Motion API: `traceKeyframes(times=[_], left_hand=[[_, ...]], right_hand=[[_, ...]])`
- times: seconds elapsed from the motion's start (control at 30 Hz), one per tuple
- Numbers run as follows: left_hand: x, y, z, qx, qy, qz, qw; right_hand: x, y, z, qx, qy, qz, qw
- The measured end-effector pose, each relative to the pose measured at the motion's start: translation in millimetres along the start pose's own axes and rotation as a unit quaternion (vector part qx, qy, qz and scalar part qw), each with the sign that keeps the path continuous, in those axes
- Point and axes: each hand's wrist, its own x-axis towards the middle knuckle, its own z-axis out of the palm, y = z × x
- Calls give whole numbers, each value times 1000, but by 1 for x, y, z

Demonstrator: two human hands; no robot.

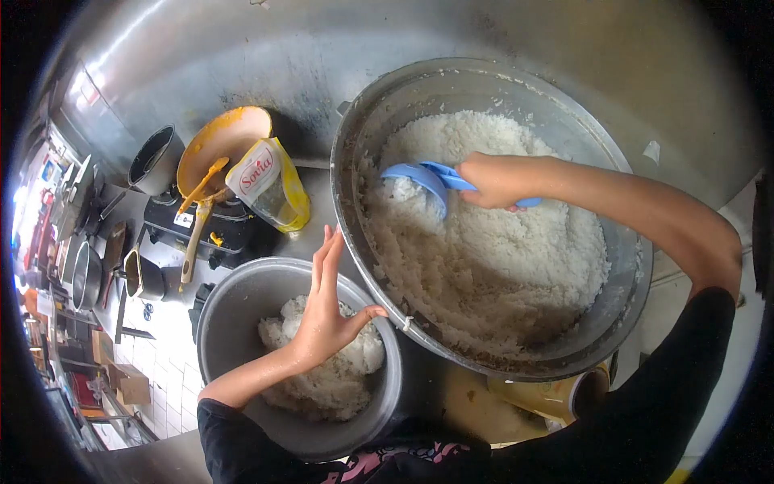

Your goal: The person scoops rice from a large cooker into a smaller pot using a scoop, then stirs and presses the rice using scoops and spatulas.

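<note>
My right hand (493,179) is closed around the handle of a blue plastic rice scoop (419,181). The scoop's bowl is sunk into white cooked rice (484,250) and has some rice in it. That rice lies in a large metal pot (637,266), heaped toward the far side and lower toward me. My left hand (322,315) has its fingers stretched out and its thumb spread, against the outside of the large pot's rim. Below this hand is a smaller grey pot (222,323) with clumps of rice (355,363) inside.
On the left, a black stove (173,222) bears an orange-stained pan (222,133) with an orange spatula (201,185). Beside it stand a dark pot (157,161) and a yellow-and-white Sovia pouch (270,181). A yellow container (540,395) sits under the large pot's near side.
</note>
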Motion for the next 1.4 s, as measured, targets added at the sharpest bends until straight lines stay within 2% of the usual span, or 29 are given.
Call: traceKeyframes(times=[0.13, 0.23, 0.3, 0.43, 0.6, 0.73, 0.83, 0.87, 0.93, 1.0, 1.07, 1.17, 1.2, 1.23, 1.27, 1.33, 1.4], left_hand=[[1, 1, 0, -4, -5, -10, 1000], [1, 1, 0, 0, -6, -19, 1000], [0, -1, 1, 0, -2, -11, 1000], [-1, -1, 1, 0, 0, -22, 1000], [2, 3, -4, 3, -12, -18, 1000], [4, 9, -18, 11, -23, -4, 1000], [-6, 6, -44, 47, -65, -21, 997], [-16, 6, -55, 65, -55, -26, 996], [-44, 10, -81, 91, -11, -66, 994], [-83, 17, -103, 138, 66, -149, 977], [-132, 15, -114, 158, 163, -199, 954], [-208, 16, -113, 194, 282, -285, 895], [-231, 16, -104, 198, 329, -313, 868], [-251, 14, -95, 185, 362, -357, 841], [-274, 6, -81, 140, 406, -358, 829], [-294, 3, -57, -5, 464, -354, 812], [-298, -2, -42, -91, 492, -358, 788]], right_hand=[[-20, -11, 3, -26, -10, 15, 1000], [-37, -13, 15, -17, -57, -2, 998], [-50, -16, 34, 16, -123, -4, 992], [-60, -22, 36, 1, -103, 14, 995], [-86, -23, 43, 106, -144, 45, 983], [-106, -18, 40, 117, -165, 69, 977], [-116, 6, 52, 266, -179, 67, 945], [-124, 9, 49, 260, -186, 67, 945], [-139, -2, 36, 251, -137, 150, 946], [-154, -15, 23, 230, -44, 127, 964], [-156, -74, 2, 322, 7, 124, 939], [-143, -128, 10, 307, 101, -5, 946], [-136, -145, 17, 255, 126, -68, 956], [-129, -162, 24, 202, 155, -127, 959], [-121, -177, 32, 76, 182, -210, 958], [-108, -204, 50, 24, 167, -211, 963], [-103, -223, 55, -33, 150, -214, 965]])
